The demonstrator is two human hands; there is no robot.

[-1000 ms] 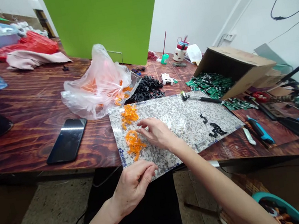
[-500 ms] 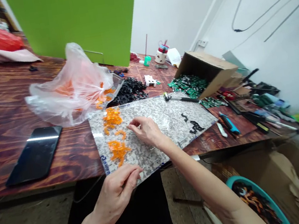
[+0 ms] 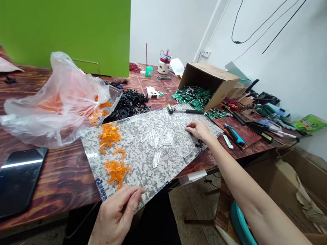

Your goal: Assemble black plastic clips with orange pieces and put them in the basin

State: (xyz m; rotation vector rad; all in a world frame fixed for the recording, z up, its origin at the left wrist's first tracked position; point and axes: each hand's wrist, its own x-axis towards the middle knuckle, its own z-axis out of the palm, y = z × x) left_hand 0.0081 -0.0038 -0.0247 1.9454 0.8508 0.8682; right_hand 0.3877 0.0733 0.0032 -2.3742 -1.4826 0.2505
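Observation:
My right hand (image 3: 199,131) reaches over the right part of the speckled grey board (image 3: 142,175), thumb and fingertips pinched together above small black pieces (image 3: 198,143). The hand partly covers these pieces, and I cannot make out whether one is between the fingertips. At the board's front left edge, my left hand (image 3: 113,217) is closed with the thumb against the curled fingers; what it holds, if anything, is hidden. Orange curved plastic pieces (image 3: 117,172) lie in clumps along the board's left side. Thin clear strips (image 3: 157,136) are spread over its middle.
A hammer (image 3: 185,111) lies along the board's back edge. Behind are a black parts pile (image 3: 131,102), a plastic bag (image 3: 63,99) and a tipped cardboard box (image 3: 210,77) spilling green pieces (image 3: 192,96). A phone (image 3: 13,183) lies left; a blue cutter (image 3: 235,134) lies right.
My right hand has moved right, from beside the orange pieces to the black ones, uncovering the clear strips. My left hand keeps its closed shape near the front edge. The view has shifted right.

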